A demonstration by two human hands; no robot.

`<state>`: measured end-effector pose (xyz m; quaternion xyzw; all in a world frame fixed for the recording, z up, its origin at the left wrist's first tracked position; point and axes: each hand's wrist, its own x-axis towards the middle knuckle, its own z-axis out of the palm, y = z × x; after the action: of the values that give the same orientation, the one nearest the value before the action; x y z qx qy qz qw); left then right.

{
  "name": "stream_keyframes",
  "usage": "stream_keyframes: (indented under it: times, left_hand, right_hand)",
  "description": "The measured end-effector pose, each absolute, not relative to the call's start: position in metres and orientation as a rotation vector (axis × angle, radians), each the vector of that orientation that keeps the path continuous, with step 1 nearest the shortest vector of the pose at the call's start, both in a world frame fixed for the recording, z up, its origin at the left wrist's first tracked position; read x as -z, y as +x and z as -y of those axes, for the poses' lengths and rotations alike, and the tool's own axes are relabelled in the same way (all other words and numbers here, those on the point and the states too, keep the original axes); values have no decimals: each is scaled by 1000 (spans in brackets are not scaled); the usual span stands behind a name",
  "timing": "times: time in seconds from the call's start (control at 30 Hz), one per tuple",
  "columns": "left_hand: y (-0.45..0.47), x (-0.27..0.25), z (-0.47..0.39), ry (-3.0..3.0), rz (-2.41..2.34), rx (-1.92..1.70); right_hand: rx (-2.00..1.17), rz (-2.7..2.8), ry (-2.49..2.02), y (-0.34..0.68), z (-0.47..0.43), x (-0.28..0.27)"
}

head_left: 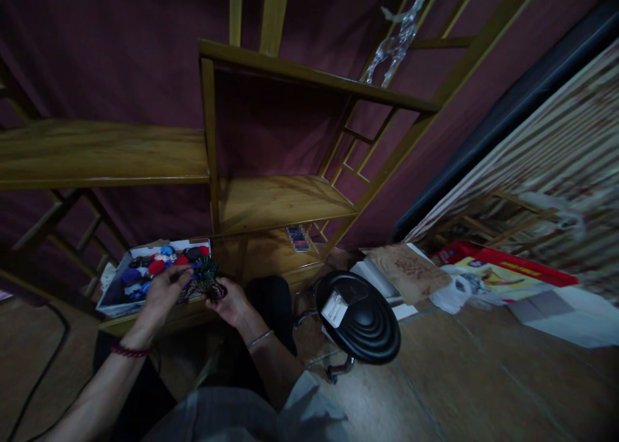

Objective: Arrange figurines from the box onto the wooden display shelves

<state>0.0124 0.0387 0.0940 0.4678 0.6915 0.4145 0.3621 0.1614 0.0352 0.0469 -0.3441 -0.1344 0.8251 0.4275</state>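
Observation:
A white-rimmed box [110, 309] stands on the low shelf in front of me, holding several small red, blue, white and dark round items. At the box's right side my right hand [231, 303] grips a dark, shiny, patterned bundle [213, 290]; its exact kind is unclear. Tinsel-like green strands [207, 268] show just above it, touching or joined to it. My left hand [168, 290] reaches over the front of the box, fingers bent together beside the bundle. What those fingers pinch, if anything, is too dark to make out.
A wooden shelf unit [285, 200] rises ahead against a dark red curtain. A round black stool [360, 319] with papers on it stands to my right. Beyond lie flat cardboard [406, 271], a white plastic bag [452, 293] and a red-and-yellow box [512, 277]. Clear plastic [399, 45] hangs above.

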Motion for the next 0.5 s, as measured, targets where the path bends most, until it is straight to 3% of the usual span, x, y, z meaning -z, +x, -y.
stream_keyframes:
  times: [0.5]
  left_hand:
    - [30, -85, -19, 1307, -1625, -1048]
  right_hand:
    - [-2122, 231, -868, 180, -11, -42]
